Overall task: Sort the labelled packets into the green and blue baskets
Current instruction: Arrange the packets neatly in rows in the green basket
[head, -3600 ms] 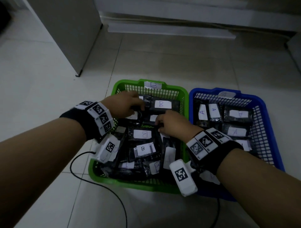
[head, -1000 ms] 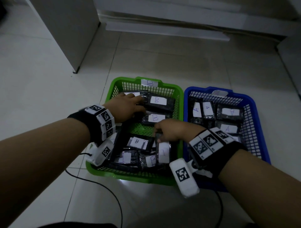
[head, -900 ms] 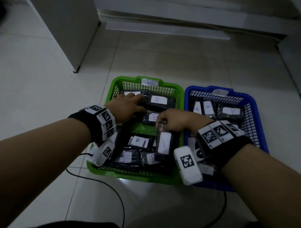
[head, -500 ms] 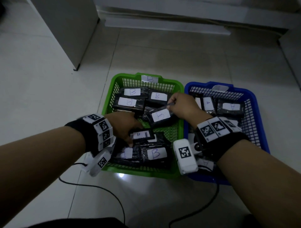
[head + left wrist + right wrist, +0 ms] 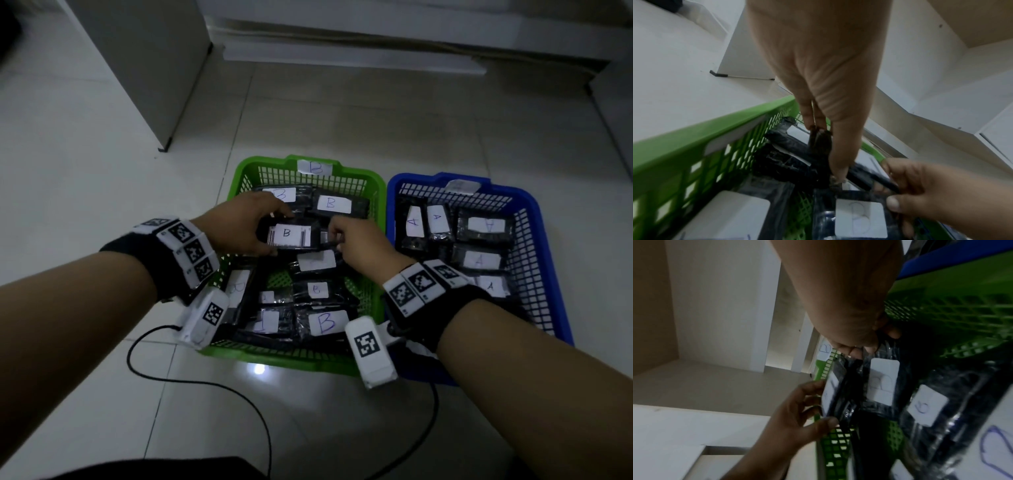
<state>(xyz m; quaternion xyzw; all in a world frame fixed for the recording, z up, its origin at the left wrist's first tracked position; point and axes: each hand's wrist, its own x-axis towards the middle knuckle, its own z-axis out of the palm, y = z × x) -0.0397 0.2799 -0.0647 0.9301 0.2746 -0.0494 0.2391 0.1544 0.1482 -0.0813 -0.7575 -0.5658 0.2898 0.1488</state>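
Head view: my left hand (image 5: 239, 226) pinches a B-labelled packet (image 5: 289, 236) by its left end, over the green basket (image 5: 375, 178); my right hand (image 5: 359, 243) pinches the black packet edge beside it. A-labelled packets (image 5: 436, 222) lie in the blue basket (image 5: 544, 240) alongside.

Left wrist view: thumb and fingers (image 5: 809, 116) clamp dark wrapping.

Right wrist view: fingertips (image 5: 853, 352) nip plastic film above a white label (image 5: 882, 382).

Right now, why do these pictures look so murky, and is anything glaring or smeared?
Head view: dim room, one small bright reflection on the floor tile in front of the green basket, straight edges bowed by the wide lens. Left wrist view: the basket rim and the nearest white label are smeared. Right wrist view: dark, grainy, the basket mesh streaked.
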